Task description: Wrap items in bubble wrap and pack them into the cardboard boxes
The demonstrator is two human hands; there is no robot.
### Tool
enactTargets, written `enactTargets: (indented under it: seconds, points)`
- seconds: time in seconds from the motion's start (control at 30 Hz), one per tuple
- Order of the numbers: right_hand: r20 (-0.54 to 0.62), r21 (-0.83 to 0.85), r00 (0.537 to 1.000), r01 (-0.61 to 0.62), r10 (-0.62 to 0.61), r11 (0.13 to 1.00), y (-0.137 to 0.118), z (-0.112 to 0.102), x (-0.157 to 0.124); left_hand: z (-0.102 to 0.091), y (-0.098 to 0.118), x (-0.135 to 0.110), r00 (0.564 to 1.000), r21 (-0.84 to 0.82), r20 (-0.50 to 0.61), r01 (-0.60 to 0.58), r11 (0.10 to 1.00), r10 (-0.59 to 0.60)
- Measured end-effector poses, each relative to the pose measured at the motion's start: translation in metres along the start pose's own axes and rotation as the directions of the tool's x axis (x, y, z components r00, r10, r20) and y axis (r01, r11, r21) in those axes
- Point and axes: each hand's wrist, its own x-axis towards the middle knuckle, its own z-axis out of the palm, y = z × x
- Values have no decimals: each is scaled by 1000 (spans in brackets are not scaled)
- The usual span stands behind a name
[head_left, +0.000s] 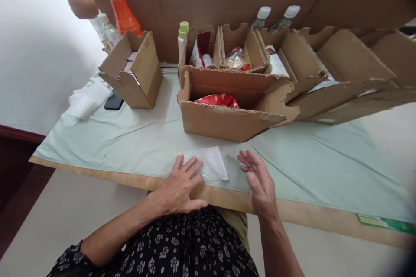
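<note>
Down at the tabletop's (130,138) near edge, the left hand (180,186) lies spread on a bubble-wrap sheet (212,162); the right hand (256,177) hovers open beside it. The sheet looks light and limp, best pinched at a free corner.

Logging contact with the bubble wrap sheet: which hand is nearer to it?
Left. The left hand lies flat on the bubble wrap sheet, fingers over its left part. The right hand is open just past its right edge, apparently not touching.

White wall (29,52), pale floor (65,216), table (308,213) under light-green cloth (130,138).
</note>
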Motion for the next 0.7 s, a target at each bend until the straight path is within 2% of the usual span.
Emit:
enactTargets:
  seconds: [0.07,0.17,0.27,0.37,0.47,0.57,0.7]
  points:
    - [58,-180,998,44,-34,983,-7,7,-5,-5,-2,-2,1000,-7,-9,26,1000,-26]
    - [123,-434,984,172,-131,885,-16,27,-9,-4,-7,-6,990,-9,-102,95,995,-95]
    - [67,-508,973,225,-223,831,-17,38,-7,6,-17,-11,949,-6,-264,177,984,-172]
    - [-93,-475,977,125,-191,871,-9,26,-2,16,-28,-16,873,19,-395,319,948,-286]
    - [-137,-494,977,78,-166,866,-1,4,-3,21,-35,-17,823,74,-424,447,891,-378]
    - [-121,-585,971,98,-206,805,3,-9,-9,20,-35,-15,816,99,-416,480,872,-402]
    - [-84,-637,964,141,-251,758,-2,-10,-16,16,-33,-5,820,34,-438,425,905,-369]
